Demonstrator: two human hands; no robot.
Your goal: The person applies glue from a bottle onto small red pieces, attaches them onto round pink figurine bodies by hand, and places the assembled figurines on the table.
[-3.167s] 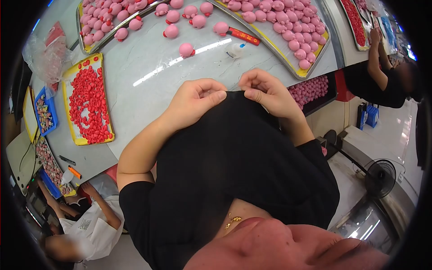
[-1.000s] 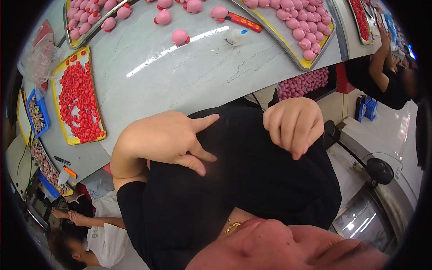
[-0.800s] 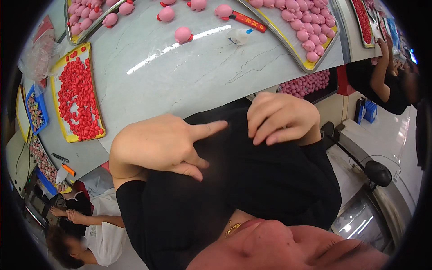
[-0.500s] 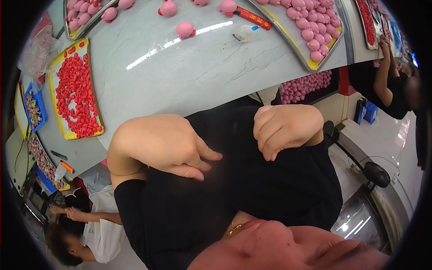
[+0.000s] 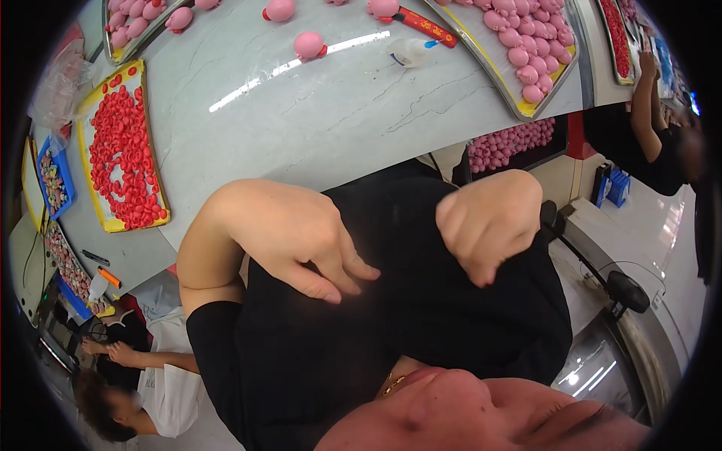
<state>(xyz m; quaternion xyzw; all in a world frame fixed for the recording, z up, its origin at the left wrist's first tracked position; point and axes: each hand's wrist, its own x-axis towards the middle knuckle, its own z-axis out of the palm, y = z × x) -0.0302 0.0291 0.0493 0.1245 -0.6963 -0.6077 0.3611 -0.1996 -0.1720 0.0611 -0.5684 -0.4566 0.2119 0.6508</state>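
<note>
My left hand (image 5: 289,237) is in front of the black shirt (image 5: 361,338), palm turned toward my chest. Its thumb and fingers are loosely bent and apart, with nothing visible between them. At the other side of the chest, my right hand (image 5: 492,222) is closed, fingers curled in and slightly blurred. Whatever it may hold is hidden. Both hands are off the table. Farther forward, a single pink pig figure (image 5: 308,45) with a red part stands on the tabletop. A small bottle with a blue tip (image 5: 410,52) lies to its right.
A tray of red pieces (image 5: 167,218) is on the table at left. Pink figures fill a yellow-lined tray (image 5: 519,113) at upper right, near a red marker (image 5: 427,27). A blue basket (image 5: 71,184) is far left. Other people sit at lower left (image 5: 177,395) and right (image 5: 639,158).
My right hand has turned, its fingertips shifting down and to the right. My left hand has moved slightly right and its fingers have spread a little.
</note>
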